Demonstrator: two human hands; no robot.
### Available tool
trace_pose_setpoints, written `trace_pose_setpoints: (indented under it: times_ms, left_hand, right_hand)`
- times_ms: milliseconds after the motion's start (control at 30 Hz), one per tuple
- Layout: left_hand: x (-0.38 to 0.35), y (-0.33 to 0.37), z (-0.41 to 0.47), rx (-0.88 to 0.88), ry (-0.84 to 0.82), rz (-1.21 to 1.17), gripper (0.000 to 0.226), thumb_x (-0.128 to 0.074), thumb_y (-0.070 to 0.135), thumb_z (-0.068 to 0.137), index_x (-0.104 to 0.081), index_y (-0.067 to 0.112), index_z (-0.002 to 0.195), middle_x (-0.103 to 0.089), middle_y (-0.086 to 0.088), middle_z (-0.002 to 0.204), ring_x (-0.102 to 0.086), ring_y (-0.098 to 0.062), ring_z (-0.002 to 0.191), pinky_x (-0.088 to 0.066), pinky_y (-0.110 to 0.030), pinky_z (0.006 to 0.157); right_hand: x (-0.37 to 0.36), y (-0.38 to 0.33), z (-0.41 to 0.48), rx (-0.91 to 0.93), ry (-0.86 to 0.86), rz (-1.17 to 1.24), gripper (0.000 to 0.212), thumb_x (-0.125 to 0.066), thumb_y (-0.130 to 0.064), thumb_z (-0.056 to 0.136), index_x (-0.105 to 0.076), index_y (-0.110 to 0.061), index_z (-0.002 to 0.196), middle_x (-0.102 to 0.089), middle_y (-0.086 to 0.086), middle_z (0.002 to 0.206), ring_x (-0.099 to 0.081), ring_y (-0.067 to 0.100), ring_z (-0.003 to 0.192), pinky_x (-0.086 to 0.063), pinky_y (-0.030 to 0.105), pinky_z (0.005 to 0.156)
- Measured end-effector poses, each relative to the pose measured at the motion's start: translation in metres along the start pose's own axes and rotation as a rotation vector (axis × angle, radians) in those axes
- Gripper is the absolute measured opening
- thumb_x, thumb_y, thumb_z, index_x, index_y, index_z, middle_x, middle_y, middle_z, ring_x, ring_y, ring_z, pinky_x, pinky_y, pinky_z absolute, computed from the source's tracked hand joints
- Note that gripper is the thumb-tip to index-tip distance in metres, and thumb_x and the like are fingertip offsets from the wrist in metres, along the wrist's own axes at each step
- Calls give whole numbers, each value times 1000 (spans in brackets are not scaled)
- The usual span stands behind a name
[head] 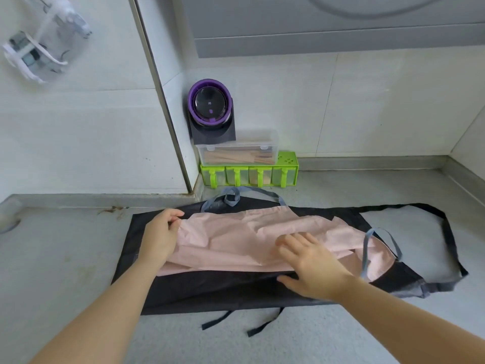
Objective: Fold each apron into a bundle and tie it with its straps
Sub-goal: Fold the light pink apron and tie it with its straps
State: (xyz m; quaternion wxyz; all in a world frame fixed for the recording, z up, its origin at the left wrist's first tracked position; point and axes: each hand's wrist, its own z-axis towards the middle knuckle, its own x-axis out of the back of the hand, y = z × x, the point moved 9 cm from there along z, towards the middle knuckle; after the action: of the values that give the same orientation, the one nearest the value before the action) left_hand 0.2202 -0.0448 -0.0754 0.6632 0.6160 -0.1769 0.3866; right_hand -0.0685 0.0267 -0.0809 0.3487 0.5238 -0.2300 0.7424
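**Head view: pink apron (236,240) pinned under two hands on a black apron (223,290)**

Seen from above, looking down on a grey speckled surface (65,258). Spread flat across its middle, the black apron, long side running left to right. On top of that, the pink apron, wrinkled and folded into a long band, covering the far half of the black cloth and leaving a dark strip bare along the near side.

Left hand (160,235) at the pink apron's left end, fingers curled over the edge and thumb beneath, pinching the cloth. Right hand (312,269) laid flat on the pink apron right of centre, fingers spread and straight, thumb stretched out along the near pink edge where it meets the black.

Blue-grey straps on the pink apron: one strap (231,199) lying loose past the far edge, near the wall, and one loop (366,248) curving over the right end. From the black apron's right end, a wide black loop (451,240) out on the bare surface. At the near edge, two black ties (217,320) trailing toward the viewer.

Against the far wall, a green rack (249,174) with four small compartments, a clear lidded box (237,153) stacked on it, and behind that a purple-rimmed round device (210,106) on a dark stand. High on the left wall, a clear plastic bag (42,43), blurred.
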Motion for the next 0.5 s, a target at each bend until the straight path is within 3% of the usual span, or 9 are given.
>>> trace_pose_setpoints:
  times_ms: [33, 100, 200, 267, 367, 433, 500]
  left_hand:
    - [0, 2, 1, -7, 0, -5, 23, -50, 4, 95, -64, 11, 112, -65, -6, 109, -55, -14, 94, -42, -25, 83]
    - [2, 3, 4, -13, 14, -7, 21, -51, 6, 95, -65, 12, 110, -66, -4, 106, -58, -17, 94, -44, -28, 82]
    - [31, 17, 0, -103, 245, 101, 18, -53, 6, 94, -68, 11, 102, -67, -6, 103, -59, -29, 95, -45, -39, 85]
    - [38, 50, -17, -358, 367, 237, 21, -52, 22, 93, -67, 14, 106, -62, -6, 110, -55, -30, 100, -39, -47, 92]
    - [-14, 88, -58, -738, 119, 552, 53, -59, 55, 81, -54, 24, 123, -50, 0, 123, -48, -22, 112, -25, -57, 107]
    - [-34, 87, -65, -739, 24, 652, 64, -82, 39, 65, -57, 23, 122, -54, -2, 119, -58, -24, 106, -27, -60, 109]
    - [-15, 93, -46, -637, 111, 636, 60, -90, 14, 53, -67, 21, 108, -62, -1, 104, -65, -27, 92, -42, -57, 99]
  right_hand:
    - [-19, -2, 0, -6, -108, -39, 45, -68, -48, 64, -61, -21, 100, -62, -1, 106, -59, 19, 91, -51, 33, 81]
    - [-34, 13, 7, -180, -207, -26, 40, -82, -35, 56, -63, -19, 88, -65, 0, 92, -62, 22, 80, -53, 32, 70]
    - [-23, 49, 17, -461, -209, 77, 9, -62, -20, 84, -64, -12, 87, -65, 5, 88, -60, 24, 80, -42, 30, 65]
    - [-12, 71, 21, -574, -172, 219, 16, -60, -25, 87, -66, -10, 86, -65, 5, 84, -59, 24, 79, -41, 32, 65]
    - [17, 86, 36, -619, -140, 316, 10, -61, -17, 82, -66, -17, 74, -65, 2, 75, -58, 22, 75, -44, 30, 66]
    - [38, 92, 46, -625, -133, 395, 24, -63, -11, 77, -54, -25, 60, -59, -5, 65, -52, 16, 67, -41, 27, 61]
    - [68, 96, 54, -591, -91, 396, 31, -69, -13, 75, -48, -26, 57, -52, -9, 60, -45, 10, 60, -34, 19, 53]
